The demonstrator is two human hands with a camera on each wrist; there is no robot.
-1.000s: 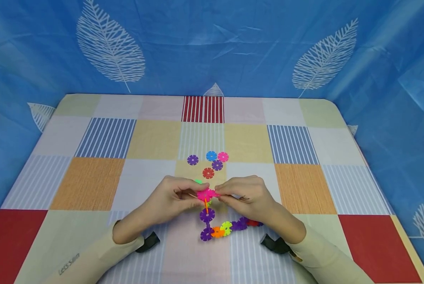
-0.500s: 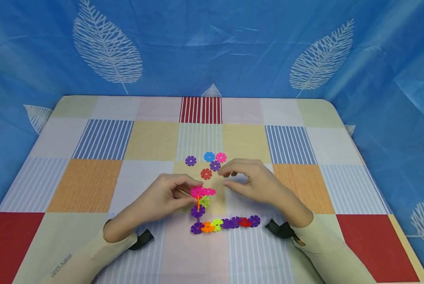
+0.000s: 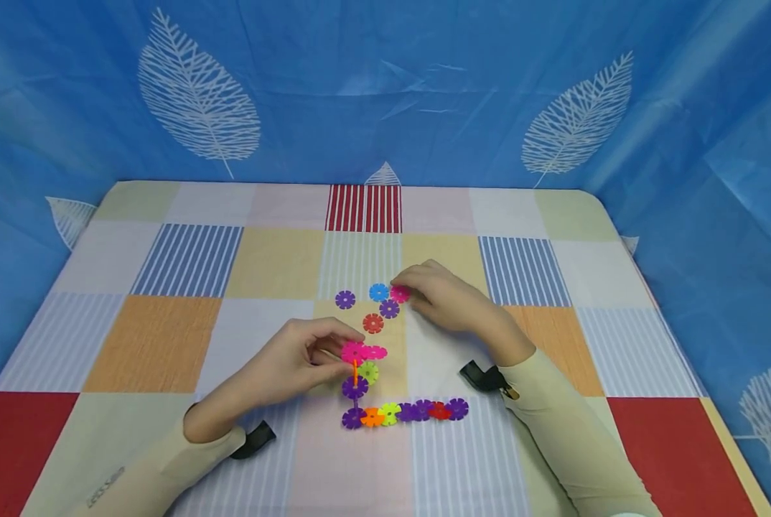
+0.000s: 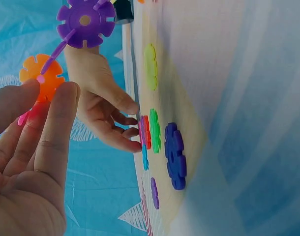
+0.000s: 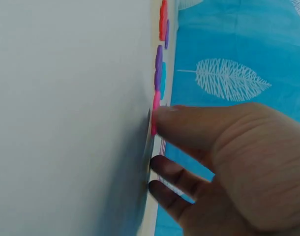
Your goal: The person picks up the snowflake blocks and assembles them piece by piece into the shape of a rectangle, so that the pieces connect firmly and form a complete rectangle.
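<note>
Pink disc (image 3: pixel 400 294): at tabletop (image 3: pixel 276 258) level, beyond the red disc (image 3: pixel 372 323) and to its right.
Right hand (image 3: pixel 450 298): at the pink disc, thumb against its edge; the forefinger's far side is hidden, so whether the pinch is complete cannot be told.
Left hand (image 3: pixel 288 362): pinching the linked chain (image 3: pixel 354 388) at its pink end, on the near side of the red disc and to its left.
Linked chain position: nearer the person than the red disc; its column runs toward the person, then its row turns right.
Other discs: blue disc (image 3: pixel 379 292) beyond the red disc; purple disc (image 3: pixel 389 309) just beyond and right of it; yellow-green disc (image 3: pixel 369 372) on its near side, beside the chain.
Handling, pink disc: judged very light, thin, stiff and fairly smooth; best taken by opposite edges of the rim, where the notches should give purchase.
Handling, linked chain: judged light, each disc stiff but the slot joints likely to twist or part; best held close to the end being worked, without dragging the row.
Change, right hand: half a second ago it was parted and away from the discs, right of the red disc; now it has reached the pink disc.
Change, left hand: none noted; its hold on the chain is kept.
</note>
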